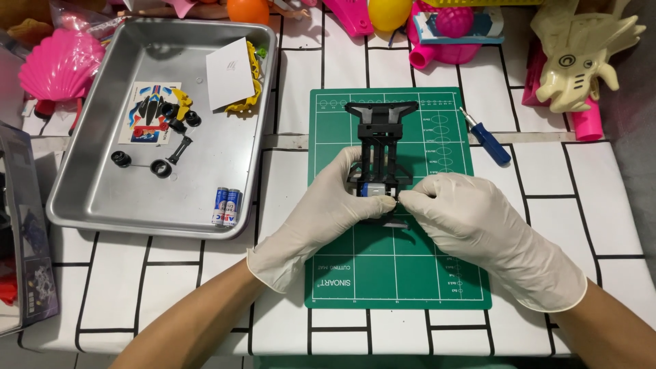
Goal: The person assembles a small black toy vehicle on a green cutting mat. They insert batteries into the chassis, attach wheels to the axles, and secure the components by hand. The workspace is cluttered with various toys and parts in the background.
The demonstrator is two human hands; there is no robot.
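Note:
A black toy car chassis [380,137] lies lengthwise on a green cutting mat [389,273]. My left hand [321,212], in a white glove, grips the chassis at its near end from the left. My right hand [471,219], also gloved, pinches at a small silver motor [374,190] set in the near end of the chassis. Both hands' fingertips meet there and hide the chassis's closest part.
A metal tray [96,198] at left holds a sticker sheet [152,113], black wheels on an axle [140,164], a white paper [229,74], yellow parts and two batteries [227,206]. A blue screwdriver [486,137] lies right of the mat. Plastic toys crowd the far edge; a box [24,232] stands at left.

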